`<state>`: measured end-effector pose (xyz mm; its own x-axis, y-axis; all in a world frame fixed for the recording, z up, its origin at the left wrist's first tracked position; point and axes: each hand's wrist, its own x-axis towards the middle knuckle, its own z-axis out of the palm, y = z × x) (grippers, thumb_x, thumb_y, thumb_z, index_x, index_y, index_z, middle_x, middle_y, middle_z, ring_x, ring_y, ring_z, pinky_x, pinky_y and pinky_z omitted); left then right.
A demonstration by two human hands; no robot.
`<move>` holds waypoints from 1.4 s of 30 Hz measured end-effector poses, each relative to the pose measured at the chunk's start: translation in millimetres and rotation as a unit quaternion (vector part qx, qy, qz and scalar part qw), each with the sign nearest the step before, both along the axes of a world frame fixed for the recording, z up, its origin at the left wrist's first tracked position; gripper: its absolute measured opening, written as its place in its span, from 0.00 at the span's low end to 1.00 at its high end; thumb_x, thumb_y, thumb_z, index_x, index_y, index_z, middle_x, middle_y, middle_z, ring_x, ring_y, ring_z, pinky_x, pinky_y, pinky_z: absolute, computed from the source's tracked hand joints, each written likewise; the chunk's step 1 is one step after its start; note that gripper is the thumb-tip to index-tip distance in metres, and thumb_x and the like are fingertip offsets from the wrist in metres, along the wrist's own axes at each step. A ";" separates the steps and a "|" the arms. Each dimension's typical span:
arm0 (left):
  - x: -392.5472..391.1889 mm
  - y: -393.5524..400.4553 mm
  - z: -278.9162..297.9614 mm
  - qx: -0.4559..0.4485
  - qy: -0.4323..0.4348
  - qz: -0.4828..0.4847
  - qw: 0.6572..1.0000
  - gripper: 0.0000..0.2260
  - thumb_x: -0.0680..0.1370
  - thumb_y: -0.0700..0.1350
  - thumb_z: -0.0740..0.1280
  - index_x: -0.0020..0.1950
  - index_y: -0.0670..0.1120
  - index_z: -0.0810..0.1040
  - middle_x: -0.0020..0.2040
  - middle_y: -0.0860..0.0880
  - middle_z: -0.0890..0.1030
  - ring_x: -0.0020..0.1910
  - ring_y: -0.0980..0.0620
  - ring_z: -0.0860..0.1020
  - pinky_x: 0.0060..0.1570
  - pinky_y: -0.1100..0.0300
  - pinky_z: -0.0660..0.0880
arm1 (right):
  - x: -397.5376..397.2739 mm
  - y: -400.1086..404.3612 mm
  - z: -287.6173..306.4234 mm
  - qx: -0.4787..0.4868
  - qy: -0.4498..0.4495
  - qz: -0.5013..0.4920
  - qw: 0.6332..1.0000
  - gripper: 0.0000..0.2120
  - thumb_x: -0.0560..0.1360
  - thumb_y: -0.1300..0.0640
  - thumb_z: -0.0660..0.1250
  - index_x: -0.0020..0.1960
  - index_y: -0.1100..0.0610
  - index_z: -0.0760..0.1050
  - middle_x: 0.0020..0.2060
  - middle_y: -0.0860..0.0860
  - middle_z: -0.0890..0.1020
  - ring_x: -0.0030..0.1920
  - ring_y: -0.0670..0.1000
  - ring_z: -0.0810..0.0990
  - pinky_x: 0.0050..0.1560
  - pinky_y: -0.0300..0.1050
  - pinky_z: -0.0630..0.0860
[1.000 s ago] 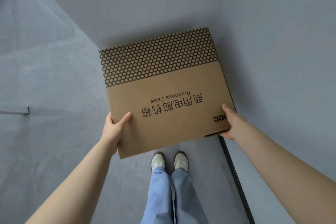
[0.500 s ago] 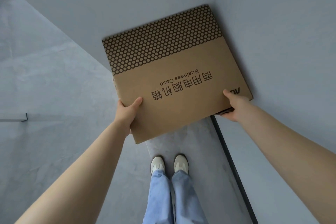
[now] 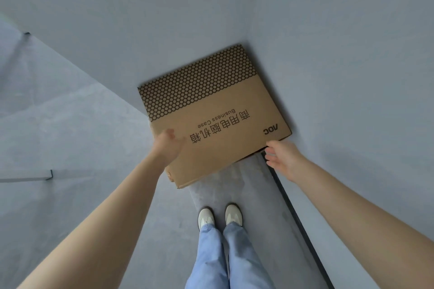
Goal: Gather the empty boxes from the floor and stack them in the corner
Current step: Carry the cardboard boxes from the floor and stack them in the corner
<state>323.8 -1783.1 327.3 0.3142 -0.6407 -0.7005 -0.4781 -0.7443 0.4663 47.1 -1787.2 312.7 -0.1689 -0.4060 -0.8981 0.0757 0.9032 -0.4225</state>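
A brown cardboard box [image 3: 218, 110], with a black honeycomb band and printed lettering on top, sits pushed into the corner where two grey walls meet. My left hand [image 3: 170, 145] lies on the box's top near its left edge, blurred, with the fingers spread over the cardboard. My right hand [image 3: 281, 159] hovers just off the box's near right corner with its fingers straight and apart, holding nothing. What the box rests on is hidden beneath it.
Grey floor [image 3: 70, 148] stretches to the left and towards me. A dark strip [image 3: 296, 216] runs along the foot of the right wall [image 3: 352, 77]. My feet in pale shoes [image 3: 219, 216] stand a short step back from the box.
The box went forward and down into the corner. My right hand let go of its corner and pulled back. My left hand shifted from gripping the edge to lying on top.
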 end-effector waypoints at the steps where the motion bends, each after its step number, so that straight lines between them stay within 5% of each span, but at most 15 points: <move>1: -6.8 3.9 15.0 -0.001 0.019 -0.009 1.000 0.19 0.79 0.45 0.65 0.70 0.44 0.71 0.68 0.43 0.74 0.66 0.43 0.73 0.67 0.49 0.71 | -0.7 8.4 18.9 -0.011 0.003 0.014 1.000 0.10 0.78 0.60 0.63 0.58 0.60 0.73 0.62 0.59 0.76 0.62 0.57 0.76 0.57 0.47 0.74; 3: -17.8 14.1 41.1 -0.005 0.044 -0.049 0.998 0.12 0.79 0.45 0.65 0.63 0.48 0.76 0.61 0.44 0.79 0.60 0.44 0.77 0.63 0.48 0.74 | -2.4 23.5 52.4 -0.033 0.004 0.038 0.999 0.07 0.77 0.62 0.63 0.54 0.61 0.75 0.61 0.62 0.77 0.62 0.59 0.76 0.58 0.47 0.75; 5: -29.0 25.9 61.1 -0.009 0.045 -0.094 0.995 0.14 0.79 0.46 0.65 0.64 0.50 0.76 0.59 0.46 0.80 0.57 0.45 0.79 0.60 0.49 0.77 | -6.5 39.3 79.9 -0.070 0.026 0.083 0.994 0.16 0.77 0.61 0.63 0.63 0.64 0.73 0.60 0.66 0.76 0.61 0.61 0.77 0.63 0.50 0.75; 9: -53.2 50.3 102.9 -0.052 0.090 -0.097 0.990 0.13 0.79 0.46 0.65 0.62 0.49 0.78 0.57 0.49 0.82 0.56 0.49 0.81 0.61 0.49 0.77 | -21.1 75.1 128.4 -0.154 0.113 0.180 0.965 0.18 0.77 0.56 0.63 0.67 0.56 0.71 0.59 0.54 0.79 0.59 0.52 0.78 0.65 0.51 0.73; 11: -62.1 60.6 119.9 -0.062 0.118 -0.084 0.988 0.11 0.79 0.46 0.66 0.60 0.48 0.79 0.55 0.50 0.83 0.53 0.51 0.82 0.59 0.50 0.78 | -22.9 92.3 151.9 -0.182 0.146 0.210 0.949 0.17 0.78 0.55 0.62 0.67 0.55 0.71 0.59 0.50 0.77 0.60 0.50 0.76 0.63 0.44 0.70; 14: -72.8 75.0 138.5 -0.090 0.144 -0.083 0.982 0.10 0.79 0.45 0.66 0.60 0.49 0.78 0.54 0.50 0.83 0.50 0.52 0.83 0.58 0.51 0.79 | -23.1 119.2 181.8 -0.218 0.194 0.200 0.935 0.17 0.79 0.54 0.62 0.67 0.56 0.71 0.59 0.50 0.77 0.61 0.49 0.75 0.56 0.38 0.66; 19: -75.8 83.1 155.8 -0.124 0.143 -0.224 0.956 0.13 0.80 0.45 0.65 0.65 0.48 0.76 0.53 0.53 0.83 0.49 0.55 0.82 0.57 0.54 0.79 | -12.5 163.9 205.4 -0.230 0.241 0.127 0.934 0.18 0.79 0.54 0.62 0.68 0.56 0.70 0.61 0.49 0.78 0.58 0.47 0.77 0.54 0.36 0.67; 31: -149.0 119.4 199.3 -0.122 0.210 -0.529 0.813 0.11 0.80 0.41 0.64 0.62 0.48 0.76 0.46 0.53 0.84 0.44 0.55 0.84 0.52 0.56 0.78 | 20.2 344.7 220.7 -0.164 0.290 -0.221 0.916 0.16 0.79 0.57 0.63 0.66 0.56 0.71 0.58 0.49 0.78 0.57 0.46 0.77 0.54 0.32 0.72; 33: -171.0 149.8 207.5 -0.111 0.229 -0.568 0.783 0.11 0.80 0.39 0.63 0.62 0.47 0.76 0.46 0.51 0.84 0.43 0.53 0.83 0.52 0.53 0.77 | 23.9 381.5 222.8 -0.155 0.299 -0.272 0.902 0.15 0.79 0.57 0.63 0.65 0.56 0.71 0.58 0.50 0.78 0.58 0.47 0.77 0.50 0.27 0.71; 42: -238.9 329.7 223.4 -0.043 0.246 -0.747 0.617 0.10 0.78 0.43 0.64 0.57 0.53 0.77 0.45 0.51 0.84 0.46 0.49 0.84 0.55 0.45 0.78 | 54.0 563.6 234.2 -0.061 0.349 -0.426 0.833 0.16 0.80 0.52 0.59 0.67 0.53 0.70 0.56 0.47 0.76 0.56 0.46 0.73 0.50 0.35 0.68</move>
